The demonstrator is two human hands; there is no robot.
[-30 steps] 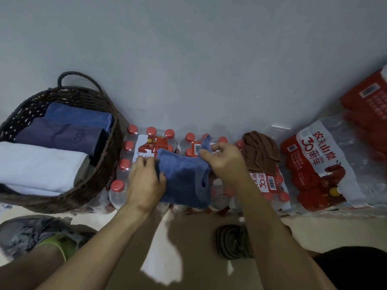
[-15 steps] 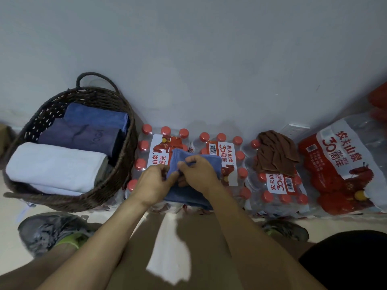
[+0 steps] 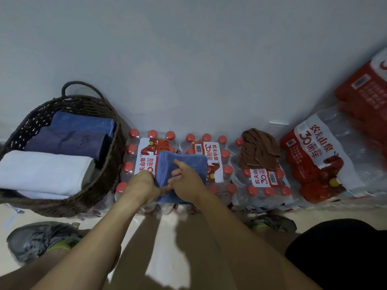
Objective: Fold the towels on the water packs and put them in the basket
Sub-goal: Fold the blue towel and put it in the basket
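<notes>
1. A folded blue terry towel (image 3: 184, 164), plush and rectangular, is lying at frame centre on the shrink-wrapped water packs (image 3: 261, 185).
2. It is being gripped at its left edge by the left hand (image 3: 144, 186), fingers curled under the cloth.
3. It is being pressed by the right hand (image 3: 186, 181), index finger straight; the thumb seems to be pinching the near edge.
4. 1 crumpled brown towel (image 3: 258, 151) is resting right of centre.
5. 3 folded towels are lying in the dark woven basket (image 3: 104, 185) at left: 1 white towel (image 3: 41, 172), 2 blue.
</notes>
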